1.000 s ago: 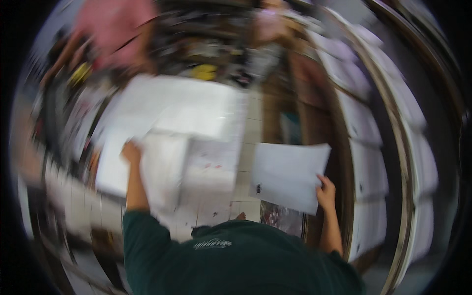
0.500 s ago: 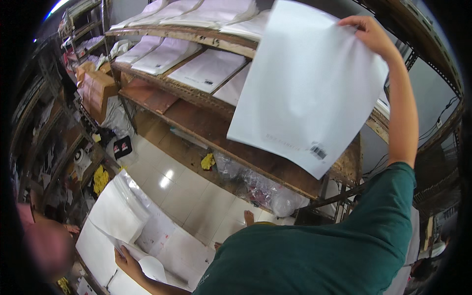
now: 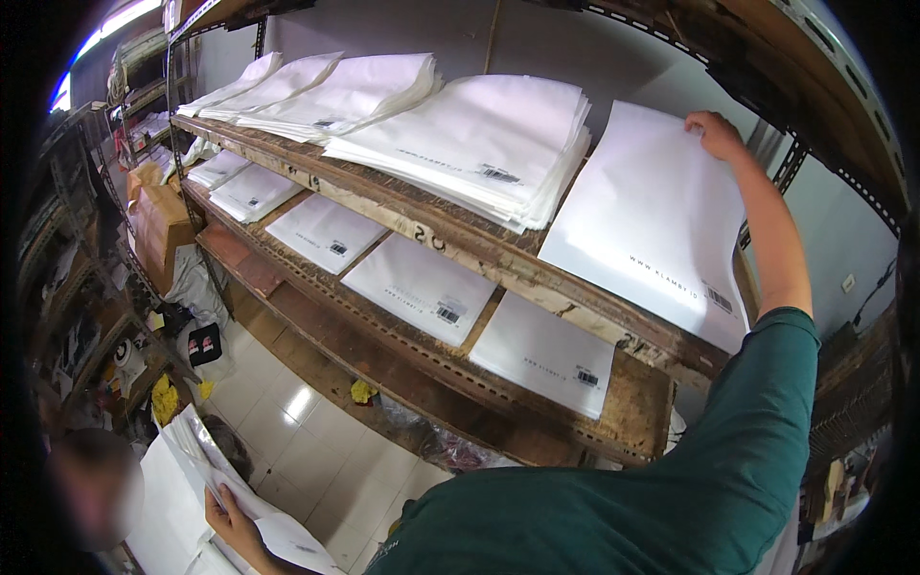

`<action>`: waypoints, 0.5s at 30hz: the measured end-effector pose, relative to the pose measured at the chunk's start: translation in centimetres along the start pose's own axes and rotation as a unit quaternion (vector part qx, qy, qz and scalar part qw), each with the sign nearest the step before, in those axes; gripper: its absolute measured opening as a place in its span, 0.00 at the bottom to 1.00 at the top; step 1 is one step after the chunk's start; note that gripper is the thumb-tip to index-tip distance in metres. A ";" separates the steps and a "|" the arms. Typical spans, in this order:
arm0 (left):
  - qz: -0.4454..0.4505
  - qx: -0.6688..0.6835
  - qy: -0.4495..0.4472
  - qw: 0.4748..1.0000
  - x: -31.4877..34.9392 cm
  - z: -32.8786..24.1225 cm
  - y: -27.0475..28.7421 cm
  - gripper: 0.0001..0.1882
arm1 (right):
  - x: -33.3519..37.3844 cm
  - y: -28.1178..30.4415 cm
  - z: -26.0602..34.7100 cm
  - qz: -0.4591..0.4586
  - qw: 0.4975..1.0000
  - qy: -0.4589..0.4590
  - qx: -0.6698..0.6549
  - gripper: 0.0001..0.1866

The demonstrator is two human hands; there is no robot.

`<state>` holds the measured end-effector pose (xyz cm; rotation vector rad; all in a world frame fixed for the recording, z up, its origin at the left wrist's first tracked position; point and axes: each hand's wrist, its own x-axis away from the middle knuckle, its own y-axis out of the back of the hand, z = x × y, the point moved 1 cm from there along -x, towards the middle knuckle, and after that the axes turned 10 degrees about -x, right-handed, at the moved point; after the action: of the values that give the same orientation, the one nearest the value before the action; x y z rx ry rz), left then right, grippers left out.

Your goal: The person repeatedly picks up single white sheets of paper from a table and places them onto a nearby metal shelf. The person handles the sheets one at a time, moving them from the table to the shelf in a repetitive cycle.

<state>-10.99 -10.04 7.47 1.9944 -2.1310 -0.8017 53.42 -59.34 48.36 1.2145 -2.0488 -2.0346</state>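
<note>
My right hand (image 3: 717, 136) pinches the top edge of a large white printed sheet (image 3: 647, 216), which has a line of dark print and a barcode-like block near its lower edge. The sheet lies over the right end of the upper shelf (image 3: 460, 244), right of a thick stack of similar white sheets (image 3: 479, 144). Low on the left, my left hand (image 3: 230, 522) is closed on the edge of another white sheet (image 3: 278, 522), above a pile of white sheets (image 3: 158, 508). Its fingertips are partly hidden.
More stacks of white sheets (image 3: 422, 287) rest on the lower shelf. Cardboard boxes (image 3: 158, 225) stand at the far left. Another person (image 3: 91, 489) is at the lower left. A yellow cloth (image 3: 363, 391) and clear plastic lie under the rack.
My right hand has brought its sheet from in front of the rack onto the upper shelf's right end. My left hand still grips a sheet. The view has shifted toward the shelves.
</note>
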 end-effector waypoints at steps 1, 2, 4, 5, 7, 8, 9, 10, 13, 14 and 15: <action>-0.015 -0.008 0.002 1.000 0.2 -0.3 -0.7 0.20 | -0.3 -0.6 0.1 0.020 1.000 -0.004 0.008 0.19; -0.022 -0.011 0.006 1.000 0.4 -0.4 -1.4 0.20 | -1.1 -2.0 -2.0 0.023 1.000 0.016 0.009 0.19; -0.040 -0.020 0.015 0.999 0.5 -0.4 -2.2 0.20 | -1.0 -3.4 -1.1 0.035 0.999 0.006 0.011 0.18; -0.026 -0.017 0.016 0.999 0.4 -0.7 -2.3 0.20 | -1.1 -4.0 -0.8 0.040 0.999 0.002 0.012 0.18; 0.014 -0.003 0.019 1.000 0.3 -1.6 -2.4 0.20 | -1.2 -4.6 -1.6 0.041 0.999 -0.002 0.023 0.18; 0.022 0.010 0.021 0.999 0.4 -2.2 -2.6 0.20 | -0.9 -4.7 -2.0 0.035 0.999 -0.007 0.037 0.18; 0.029 0.021 0.021 0.999 0.5 -3.6 -2.8 0.20 | -0.6 -4.9 -2.0 0.031 0.998 -0.013 0.048 0.18; 0.038 0.032 0.022 0.999 0.6 -4.3 -3.1 0.20 | -0.7 -4.9 -2.5 0.039 0.997 -0.025 0.061 0.18; 0.058 0.069 0.015 0.996 0.1 -3.6 -3.8 0.21 | -0.3 -4.9 -2.5 0.032 0.995 -0.058 0.071 0.17; 0.061 0.062 0.015 0.996 0.0 -3.6 -3.8 0.21 | 0.1 -5.0 -1.8 0.007 0.996 -0.065 0.060 0.17; 0.060 0.052 0.015 0.997 0.2 -4.2 -3.7 0.21 | 0.5 -5.3 0.1 -0.019 0.996 -0.069 0.045 0.17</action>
<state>-5.92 -11.48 9.40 1.8893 -2.2943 -0.6522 55.67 -58.81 43.58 1.1642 -2.2181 -2.1216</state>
